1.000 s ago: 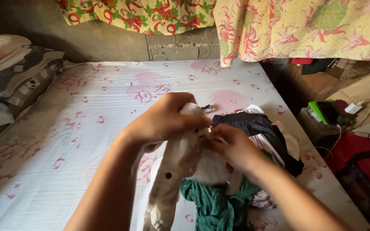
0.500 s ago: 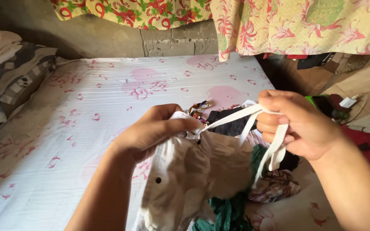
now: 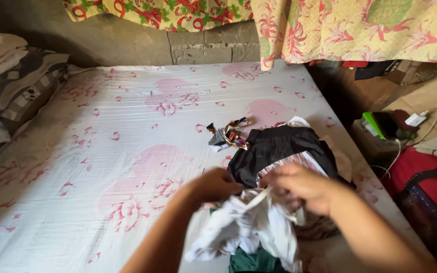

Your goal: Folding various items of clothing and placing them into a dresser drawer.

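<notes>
Open bedsheet (image 3: 102, 151) lies left; clothes pile (image 3: 284, 146) crowds the right.

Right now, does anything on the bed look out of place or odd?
Only a small crumpled patterned scrap lying alone on the sheet, apart from the clothes pile. Both hands grip a white garment.

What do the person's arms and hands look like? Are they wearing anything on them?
Both forearms are bare, with no sleeves in view. The left hand and right hand wear no gloves, and no rings, watch or bracelets show. The fingers are partly blurred, so tiny details cannot be told.
</notes>
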